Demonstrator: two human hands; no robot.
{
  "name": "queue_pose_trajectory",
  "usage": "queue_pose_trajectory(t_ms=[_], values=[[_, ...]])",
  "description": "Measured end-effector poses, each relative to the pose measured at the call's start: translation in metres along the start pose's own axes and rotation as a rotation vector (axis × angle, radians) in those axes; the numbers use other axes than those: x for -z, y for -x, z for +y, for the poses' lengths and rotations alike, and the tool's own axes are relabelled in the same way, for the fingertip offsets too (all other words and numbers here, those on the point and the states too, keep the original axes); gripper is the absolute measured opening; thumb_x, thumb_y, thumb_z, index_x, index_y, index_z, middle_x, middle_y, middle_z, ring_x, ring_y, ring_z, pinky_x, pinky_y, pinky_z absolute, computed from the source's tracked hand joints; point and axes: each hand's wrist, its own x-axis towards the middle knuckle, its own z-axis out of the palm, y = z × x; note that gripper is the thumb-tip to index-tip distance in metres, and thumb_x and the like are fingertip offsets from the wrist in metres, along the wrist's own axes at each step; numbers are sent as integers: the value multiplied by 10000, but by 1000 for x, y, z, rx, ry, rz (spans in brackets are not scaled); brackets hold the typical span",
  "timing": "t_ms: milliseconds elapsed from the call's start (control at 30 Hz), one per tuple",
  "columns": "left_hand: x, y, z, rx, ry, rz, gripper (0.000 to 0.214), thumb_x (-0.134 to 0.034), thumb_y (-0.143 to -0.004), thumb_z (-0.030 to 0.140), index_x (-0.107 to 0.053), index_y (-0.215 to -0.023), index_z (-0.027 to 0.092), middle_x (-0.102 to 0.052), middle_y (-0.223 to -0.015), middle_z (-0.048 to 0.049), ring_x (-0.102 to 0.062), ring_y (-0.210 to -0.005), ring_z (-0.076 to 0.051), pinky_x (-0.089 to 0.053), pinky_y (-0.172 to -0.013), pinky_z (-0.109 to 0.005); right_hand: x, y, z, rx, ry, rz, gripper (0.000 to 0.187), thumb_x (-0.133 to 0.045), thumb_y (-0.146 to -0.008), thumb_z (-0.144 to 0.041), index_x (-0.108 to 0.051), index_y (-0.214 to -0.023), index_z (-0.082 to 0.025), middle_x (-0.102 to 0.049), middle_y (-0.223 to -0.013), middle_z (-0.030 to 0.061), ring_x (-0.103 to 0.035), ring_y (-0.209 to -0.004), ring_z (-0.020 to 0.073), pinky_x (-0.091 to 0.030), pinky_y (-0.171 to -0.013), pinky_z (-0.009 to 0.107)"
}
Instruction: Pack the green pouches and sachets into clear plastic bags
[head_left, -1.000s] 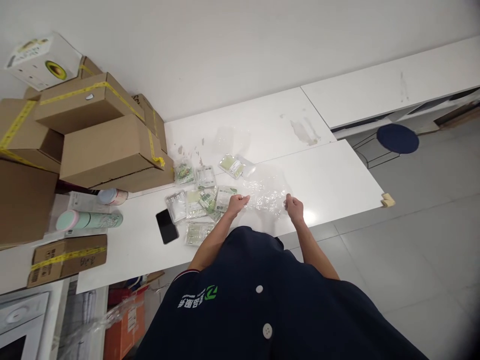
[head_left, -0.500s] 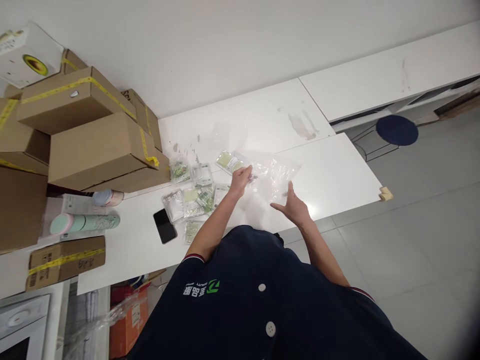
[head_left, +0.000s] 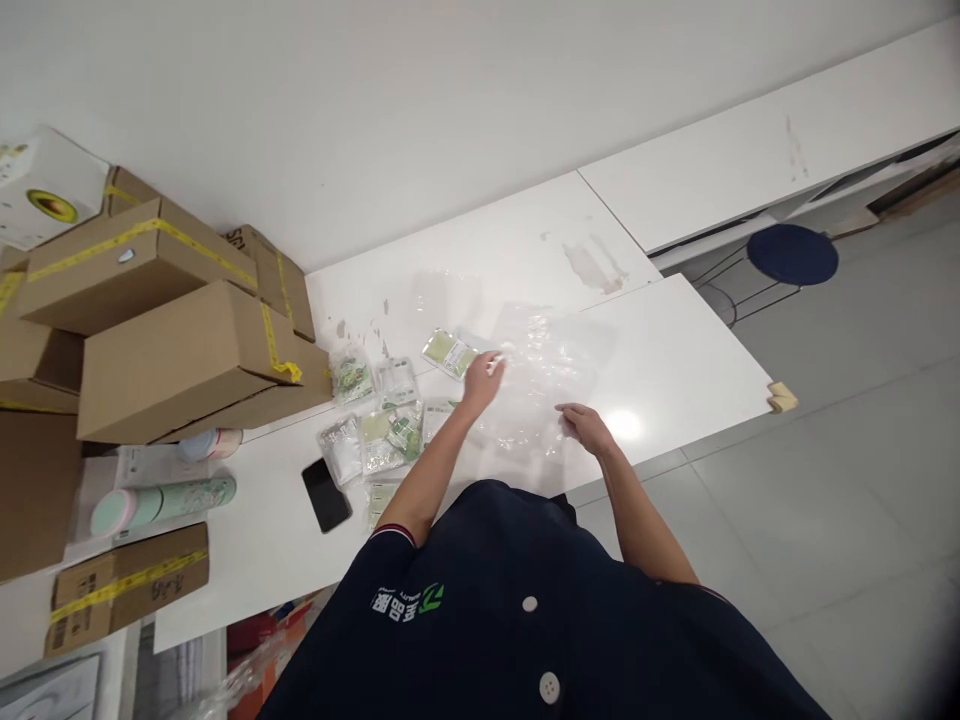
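Observation:
A clear plastic bag (head_left: 529, 385) is spread between my two hands over the white table, its edges hard to make out against the surface. My left hand (head_left: 482, 384) is curled and closed at the bag's left side, close to a green-and-white packet (head_left: 448, 352). At the bag's right side, the thumb and fingers of my right hand (head_left: 587, 429) are pinched together on the film. Left of my left forearm lie several small clear-wrapped packets (head_left: 382, 440) with green and white printing. Another clear plastic sheet or bag (head_left: 448, 292) lies farther back.
A black phone (head_left: 326, 495) lies left of the packets. Stacked cardboard boxes (head_left: 172, 365), a mint-green bottle (head_left: 165, 503) and a smaller taped box (head_left: 127, 588) occupy the left side. Beyond the table's right end stands a dark blue stool (head_left: 792, 254).
The bag now lies wider and flatter across the table. My right hand has gone from spread fingers to a pinch at its edge. The view has tilted slightly upward.

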Motion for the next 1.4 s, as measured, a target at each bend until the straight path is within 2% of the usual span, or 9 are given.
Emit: queue_pose_trajectory(t_ms=[100,267,533,767,900,1000,1133,1267,1400], values=[[18,-25,-53,222,-508,65,626,-628,-819,245,-444,-1414,181,-379,-1464,-189,-379,-1306,-383,-367,-1029,-481,6,-30,4,-81,164,112,353,-557,-815,-486,-619,-662,-175,-425,-443,-44,-362,-392,104,-300,-429,258],[23,-55,-90,258,-892,-32,761,-594,-816,263,-280,-1500,153,-249,-1531,-231,-353,-1309,-439,-390,-985,-512,10,-56,8,-123,349,231,413,-542,-861,-482,-530,-553,-207,-527,-509,27,-518,-545,172,-361,-560,286],[13,-63,-101,209,-986,-64,581,-423,-881,76,-332,-1447,-18,-252,-1482,-379,-489,-1254,-415,-415,-982,-501,12,-53,3,-99,681,350,389,-473,-916,-471,-519,-1159,-170,-624,-1105,178,-603,-971,286,-441,-789,375],[80,-43,-87,155,-842,48,324,-386,-884,56,-598,-1129,48,-611,-1118,-254,-625,-1075,-322,-468,-926,-436,6,-4,-5,203,759,555,451,-456,-928,-398,-510,-1283,-126,-447,-1360,236,-453,-1222,365,-406,-952,505],[109,-14,-58,75,-619,270,236,-342,-977,205,-571,-998,151,-627,-904,-96,-665,-932,-222,-510,-825,-331,-16,29,-18,261,338,365,390,-486,-912,-497,-611,-1086,-172,-583,-1209,157,-613,-989,253,-502,-857,396],[95,24,-44,46,-50,272,215,-395,-973,320,-522,-864,185,-542,-766,5,-664,-696,-134,-527,-663,-245,-41,44,-31,189,-109,-9,428,-589,-852,-566,-595,-1099,-217,-614,-1184,103,-673,-916,212,-560,-774,338],[40,71,-48,246,396,41,213,-507,-913,343,-500,-786,172,-508,-721,24,-625,-538,-100,-519,-576,-238,-62,49,-31,73,-406,-349,412,-738,-771,-490,-599,-1037,-208,-652,-1066,76,-707,-853,197,-603,-691,292],[0,88,-73,388,353,12,170,-515,-903,303,-558,-805,171,-571,-751,-4,-647,-615,-124,-520,-642,-247,-54,37,-6,2,-377,-143,321,-806,-733,-320,-584,-918,-180,-644,-778,7,-674,-613,120,-572,-528,192],[-11,90,-98,498,243,53,196,-622,-782,159,-626,-977,177,-658,-883,-47,-644,-679,-139,-500,-709,-259,-41,23,17,-15,-372,-26,310,-802,-736,-290,-546,-880,-193,-601,-702,-40,-642,-559,90,-544,-477,165]])
